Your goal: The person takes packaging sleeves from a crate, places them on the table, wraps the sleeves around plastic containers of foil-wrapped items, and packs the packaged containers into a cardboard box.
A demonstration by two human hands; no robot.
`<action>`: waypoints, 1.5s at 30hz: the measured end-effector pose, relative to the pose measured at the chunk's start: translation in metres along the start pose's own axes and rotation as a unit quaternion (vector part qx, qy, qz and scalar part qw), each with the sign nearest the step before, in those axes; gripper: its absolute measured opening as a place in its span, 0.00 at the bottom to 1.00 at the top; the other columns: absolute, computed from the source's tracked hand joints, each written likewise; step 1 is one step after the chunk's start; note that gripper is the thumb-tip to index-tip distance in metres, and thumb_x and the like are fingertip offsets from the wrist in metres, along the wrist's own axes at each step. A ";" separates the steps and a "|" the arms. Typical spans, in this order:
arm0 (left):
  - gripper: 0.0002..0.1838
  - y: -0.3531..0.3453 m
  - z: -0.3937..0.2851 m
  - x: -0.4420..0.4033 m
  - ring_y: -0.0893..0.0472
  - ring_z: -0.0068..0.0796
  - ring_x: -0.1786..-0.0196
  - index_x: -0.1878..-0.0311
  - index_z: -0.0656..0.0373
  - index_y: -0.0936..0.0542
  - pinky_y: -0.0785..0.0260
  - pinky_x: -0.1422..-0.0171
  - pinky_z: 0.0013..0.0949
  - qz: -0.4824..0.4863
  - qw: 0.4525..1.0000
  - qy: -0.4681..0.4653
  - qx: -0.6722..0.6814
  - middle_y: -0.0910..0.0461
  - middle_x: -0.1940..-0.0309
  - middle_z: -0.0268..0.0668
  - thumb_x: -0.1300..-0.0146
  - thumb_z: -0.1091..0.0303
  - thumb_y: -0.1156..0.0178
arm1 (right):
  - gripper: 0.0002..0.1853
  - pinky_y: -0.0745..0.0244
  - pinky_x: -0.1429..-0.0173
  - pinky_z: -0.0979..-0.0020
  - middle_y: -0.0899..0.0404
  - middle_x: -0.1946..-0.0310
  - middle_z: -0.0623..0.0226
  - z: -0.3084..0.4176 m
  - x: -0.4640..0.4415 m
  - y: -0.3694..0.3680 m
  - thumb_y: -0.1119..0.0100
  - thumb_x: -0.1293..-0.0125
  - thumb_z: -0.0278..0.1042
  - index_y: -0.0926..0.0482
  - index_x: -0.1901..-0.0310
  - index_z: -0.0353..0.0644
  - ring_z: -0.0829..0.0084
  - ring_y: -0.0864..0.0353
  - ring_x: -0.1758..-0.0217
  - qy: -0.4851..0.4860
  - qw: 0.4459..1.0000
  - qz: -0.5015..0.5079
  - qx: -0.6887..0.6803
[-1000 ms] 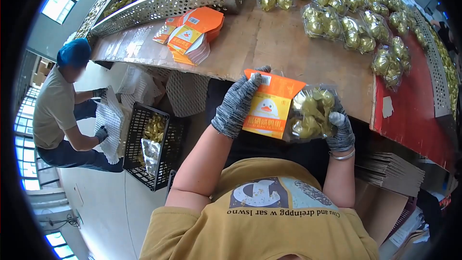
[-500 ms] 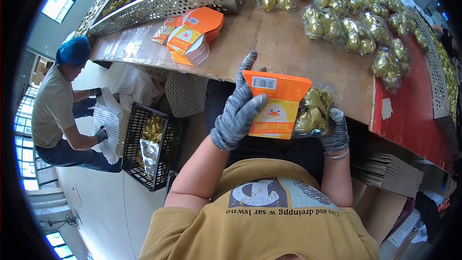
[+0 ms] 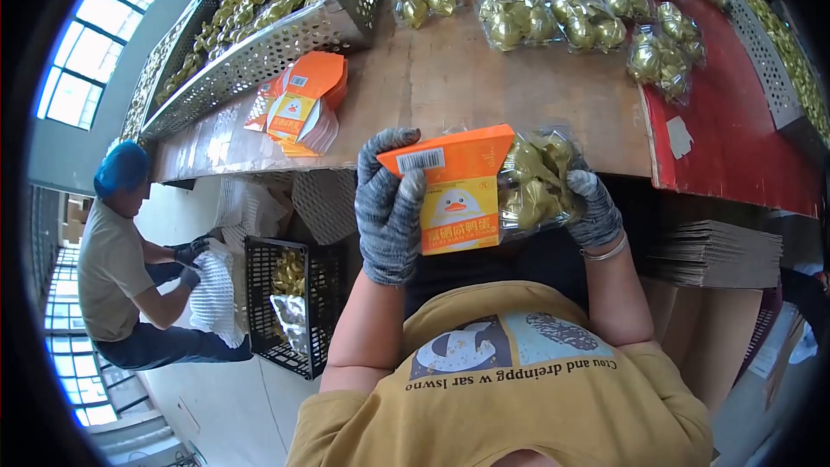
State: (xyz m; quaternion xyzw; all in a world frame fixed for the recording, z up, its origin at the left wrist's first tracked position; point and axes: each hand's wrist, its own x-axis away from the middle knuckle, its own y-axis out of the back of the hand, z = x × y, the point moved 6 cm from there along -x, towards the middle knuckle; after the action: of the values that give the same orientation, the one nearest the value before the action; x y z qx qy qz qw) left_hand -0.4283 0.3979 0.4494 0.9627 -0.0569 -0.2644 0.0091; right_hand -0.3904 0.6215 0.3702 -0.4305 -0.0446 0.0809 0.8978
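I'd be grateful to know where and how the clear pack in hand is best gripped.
Probably the right end of the clear pack, approached from the right, where the right hand holds it: that end juts past the orange card, which, with the left hand, crowds the left.

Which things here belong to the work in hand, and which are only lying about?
Seem to belong:
orange card, in the left hand
clear pack, in the right hand
card stack
gold packs on the table

Probably just lying about:
paper scrap
cardboard stack
black crate
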 end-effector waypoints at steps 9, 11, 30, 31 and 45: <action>0.15 -0.007 0.057 0.019 0.23 0.21 0.57 0.49 0.58 0.24 0.29 0.49 0.27 -0.067 0.913 0.325 0.238 0.22 0.60 0.32 0.35 0.61 0.41 | 0.38 0.38 0.32 0.65 0.32 0.41 0.63 0.004 0.006 0.004 0.37 0.49 0.39 0.39 0.35 0.40 0.67 0.33 0.36 -0.002 0.994 -0.029 0.108; 0.15 -0.010 0.065 0.024 0.23 0.21 0.57 0.49 0.58 0.24 0.29 0.49 0.27 -0.088 0.871 0.389 0.286 0.22 0.60 0.32 0.34 0.61 0.41 | 0.38 0.39 0.32 0.65 0.32 0.41 0.64 -0.002 0.005 0.009 0.37 0.48 0.38 0.40 0.35 0.40 0.67 0.33 0.36 -0.009 0.995 -0.033 0.096; 0.23 -0.006 0.053 0.012 0.25 0.28 0.46 0.41 0.59 0.29 0.34 0.39 0.33 -0.037 0.947 0.235 0.216 0.24 0.50 0.39 0.34 0.55 0.44 | 0.42 0.40 0.32 0.67 0.32 0.43 0.66 0.002 0.001 0.004 0.35 0.51 0.39 0.40 0.33 0.40 0.70 0.34 0.38 0.069 0.972 -0.062 0.217; 0.25 -0.009 0.049 0.008 0.25 0.28 0.46 0.40 0.59 0.30 0.33 0.39 0.33 -0.014 0.945 0.238 0.223 0.24 0.49 0.40 0.33 0.53 0.45 | 0.42 0.40 0.32 0.67 0.32 0.43 0.66 0.002 0.000 0.006 0.35 0.51 0.39 0.40 0.33 0.40 0.70 0.34 0.38 0.068 0.971 -0.062 0.219; 0.45 0.003 0.027 0.012 0.32 0.26 0.40 0.25 0.55 0.58 0.41 0.33 0.33 0.062 0.944 0.222 0.237 0.34 0.39 0.37 0.37 0.64 0.40 | 0.33 0.33 0.35 0.66 0.31 0.42 0.61 0.005 0.003 -0.019 0.40 0.44 0.36 0.37 0.37 0.40 0.67 0.31 0.39 0.058 0.984 -0.064 0.156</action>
State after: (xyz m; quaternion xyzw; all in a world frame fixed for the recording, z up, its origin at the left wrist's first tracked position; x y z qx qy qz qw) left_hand -0.4317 0.3938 0.4202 0.9658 -0.1742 -0.0212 -0.1908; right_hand -0.3863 0.6142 0.3879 -0.2855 -0.0066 0.0038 0.9584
